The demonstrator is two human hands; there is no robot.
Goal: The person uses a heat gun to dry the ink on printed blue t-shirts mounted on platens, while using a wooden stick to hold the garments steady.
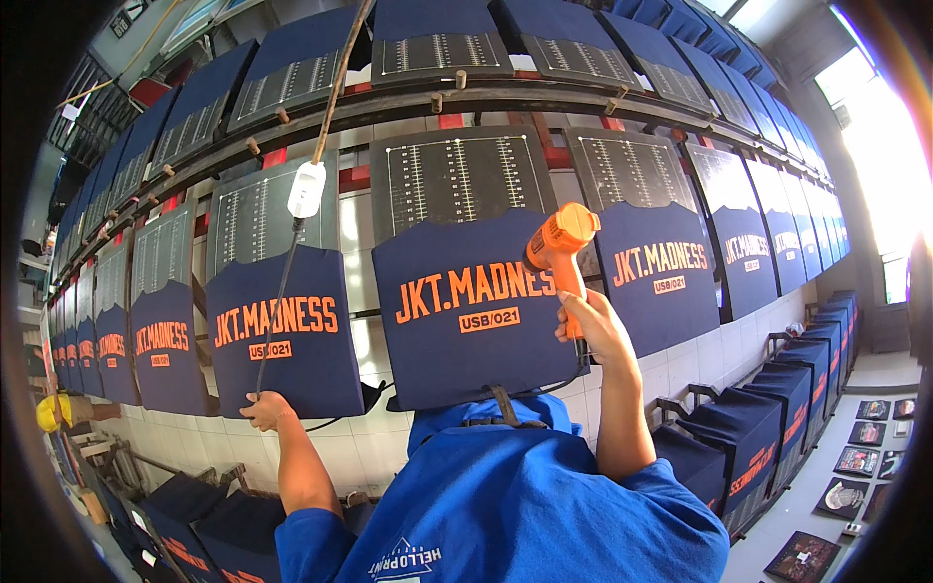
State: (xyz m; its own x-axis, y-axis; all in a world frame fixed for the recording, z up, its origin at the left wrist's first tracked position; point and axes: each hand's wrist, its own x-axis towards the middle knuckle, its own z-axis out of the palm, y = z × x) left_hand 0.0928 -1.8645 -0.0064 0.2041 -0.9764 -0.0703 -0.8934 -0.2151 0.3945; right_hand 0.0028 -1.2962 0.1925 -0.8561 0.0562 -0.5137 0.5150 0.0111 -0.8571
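An orange hair dryer (pixel 559 248) is gripped by its handle in my right hand (pixel 595 328), raised over the right part of a navy T-shirt (pixel 466 364) with an orange print. The shirt is stretched on a dark board (pixel 462 175) straight ahead. To the left, my left hand (pixel 267 411) is closed around a thin dark power cord (pixel 280 301) at the lower edge of another printed T-shirt (pixel 321 374). That cord runs up to a white socket (pixel 307 189) hanging from above on a brown cable. Both shirts lie smooth on their boards.
Rows of boards with navy shirts extend left and right, with a wooden rail (pixel 389 100) behind. More covered boards (pixel 739 437) stand behind me on both sides. A yellow object (pixel 53 413) is at far left, and pictures (pixel 841 497) show at lower right.
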